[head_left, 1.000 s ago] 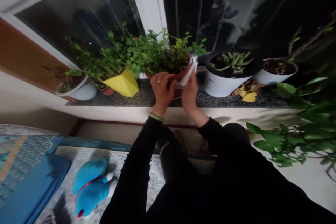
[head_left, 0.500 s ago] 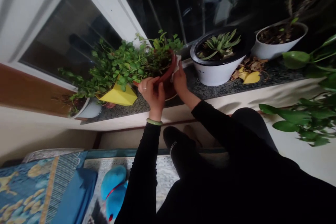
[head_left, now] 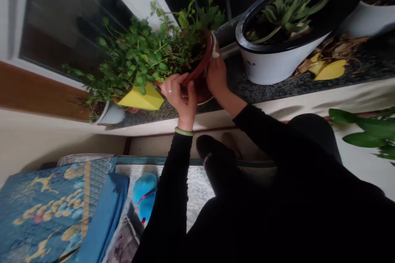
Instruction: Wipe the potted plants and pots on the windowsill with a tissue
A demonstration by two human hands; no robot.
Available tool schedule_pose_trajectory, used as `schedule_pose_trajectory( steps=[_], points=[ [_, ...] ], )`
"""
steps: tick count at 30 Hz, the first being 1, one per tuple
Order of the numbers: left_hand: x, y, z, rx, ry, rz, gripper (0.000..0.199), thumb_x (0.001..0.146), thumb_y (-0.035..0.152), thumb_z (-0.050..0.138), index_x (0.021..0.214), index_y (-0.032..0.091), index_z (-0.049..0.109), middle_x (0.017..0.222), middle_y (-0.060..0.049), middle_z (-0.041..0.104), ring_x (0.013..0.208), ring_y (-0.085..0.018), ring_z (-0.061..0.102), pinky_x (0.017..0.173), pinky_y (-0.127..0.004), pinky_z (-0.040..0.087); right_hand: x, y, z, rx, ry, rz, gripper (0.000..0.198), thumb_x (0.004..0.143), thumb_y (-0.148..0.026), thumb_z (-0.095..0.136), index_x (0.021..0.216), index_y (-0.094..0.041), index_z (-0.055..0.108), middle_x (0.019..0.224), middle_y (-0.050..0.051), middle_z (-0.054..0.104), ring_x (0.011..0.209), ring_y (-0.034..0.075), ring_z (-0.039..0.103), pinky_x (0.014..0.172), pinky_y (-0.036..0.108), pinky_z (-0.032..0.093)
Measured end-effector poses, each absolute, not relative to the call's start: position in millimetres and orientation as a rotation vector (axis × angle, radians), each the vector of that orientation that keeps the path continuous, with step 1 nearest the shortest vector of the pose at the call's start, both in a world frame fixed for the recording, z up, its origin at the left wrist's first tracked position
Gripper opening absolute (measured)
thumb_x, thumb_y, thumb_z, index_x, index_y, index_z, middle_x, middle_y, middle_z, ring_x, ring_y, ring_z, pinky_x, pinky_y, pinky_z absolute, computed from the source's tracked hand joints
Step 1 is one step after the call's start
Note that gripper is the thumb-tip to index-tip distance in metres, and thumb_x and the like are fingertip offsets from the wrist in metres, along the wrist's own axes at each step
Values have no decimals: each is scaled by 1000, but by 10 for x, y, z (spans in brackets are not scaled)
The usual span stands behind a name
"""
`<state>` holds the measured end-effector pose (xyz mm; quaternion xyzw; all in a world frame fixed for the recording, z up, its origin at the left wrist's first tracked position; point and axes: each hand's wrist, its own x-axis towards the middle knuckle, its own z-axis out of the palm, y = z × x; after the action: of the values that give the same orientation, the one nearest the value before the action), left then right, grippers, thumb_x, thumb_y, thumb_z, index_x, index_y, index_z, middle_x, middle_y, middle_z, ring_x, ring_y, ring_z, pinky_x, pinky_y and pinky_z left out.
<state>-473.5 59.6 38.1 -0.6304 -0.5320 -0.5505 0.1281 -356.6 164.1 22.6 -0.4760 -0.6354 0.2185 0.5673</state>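
Note:
A reddish-brown flower pot (head_left: pixel 206 61) with a leafy green plant (head_left: pixel 173 55) stands on the dark stone windowsill (head_left: pixel 240 96). My left hand (head_left: pixel 181 95), with a ring and a green bangle at the wrist, grips the pot's near rim, thumb against the outer wall. At the pot's right side, my right hand (head_left: pixel 217 76) presses a white cloth or tissue (head_left: pixel 214 48) to the rim; its fingers are closed and partly hidden behind the pot. Just left of my left hand is a yellow angular pot (head_left: pixel 143 96).
To the right stand a white pot with a succulent (head_left: pixel 268 65), dry leaves with a yellow leaf (head_left: pixel 330 70), and another white pot (head_left: pixel 370 18). A small white pot (head_left: pixel 112 113) sits at the sill's left end. Below lie a blue plush toy (head_left: pixel 145 193) and patterned bedding (head_left: pixel 46 197).
The view has shifted closer to the sill, so the pots look larger and higher. My right hand and the white cloth remain at the pot's right side; my left hand keeps its hold.

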Motion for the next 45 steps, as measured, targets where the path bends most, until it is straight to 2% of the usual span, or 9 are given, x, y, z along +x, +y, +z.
schedule_pose_trajectory(
  steps=[7,13,18,23,26,29,31,38,45],
  points=[
    [-4783,559,396,-1897,-1580,-1599,56,109,66,37,121,24,72,125,-9,71,133,-27,62,121,-47,42,-3813,586,-20,-1000,-1541,260,56,114,-40,28,165,-17,33,178,11,36,169,26,25,141,59,24],
    [-4772,366,484,-1968,-1557,-1696,56,107,66,43,129,24,72,136,-11,71,141,-28,58,127,-48,39,-3731,426,-94,-904,-1724,229,49,110,-35,36,157,-25,47,170,6,48,171,31,19,137,67,25],
    [-4411,-132,107,-1473,-1657,-1998,53,109,60,43,137,22,68,141,-15,62,138,-24,59,121,-44,47,-3578,171,-51,-884,-1714,470,44,108,-32,40,146,-29,62,154,6,67,145,28,58,126,62,47],
    [-4078,-249,-285,-1334,-1819,-2288,39,107,54,55,119,23,75,120,-12,68,120,-22,66,111,-40,54,-3338,82,109,-753,-1715,802,33,106,-29,47,125,-33,74,134,2,78,126,24,73,113,51,60],
    [-4143,-61,-267,-1155,-1800,-2419,31,105,49,59,107,23,77,117,-11,68,121,-23,66,113,-41,53,-3054,173,392,-688,-1849,639,27,105,-26,53,116,-32,77,129,3,80,119,23,75,107,47,62],
    [-4275,192,-185,-1106,-1727,-2478,33,106,50,56,114,25,76,130,-12,66,135,-24,61,123,-43,47,-2805,518,744,-599,-1912,168,24,106,-26,55,119,-28,75,128,8,79,125,26,70,114,54,53],
    [-4279,368,-163,-1182,-1704,-2473,38,108,55,50,122,28,73,141,-12,62,146,-25,55,128,-45,43,-2724,832,905,-516,-2040,-44,28,108,-28,53,126,-25,73,130,11,78,130,28,66,117,55,49],
    [-3813,784,-315,-1470,-1658,-2132,61,107,65,28,136,26,65,156,-15,57,158,-29,44,139,-56,24,-2711,1304,1030,-552,-2267,10,32,111,-34,42,124,-35,71,127,3,81,123,20,71,113,48,51],
    [-3975,719,-376,-1723,-1697,-1918,56,107,67,31,130,31,67,148,-9,68,157,-27,47,138,-55,28,-2704,1270,1090,-584,-2325,-34,31,108,-28,46,119,-30,75,119,5,82,115,24,71,106,46,51]
  ],
)
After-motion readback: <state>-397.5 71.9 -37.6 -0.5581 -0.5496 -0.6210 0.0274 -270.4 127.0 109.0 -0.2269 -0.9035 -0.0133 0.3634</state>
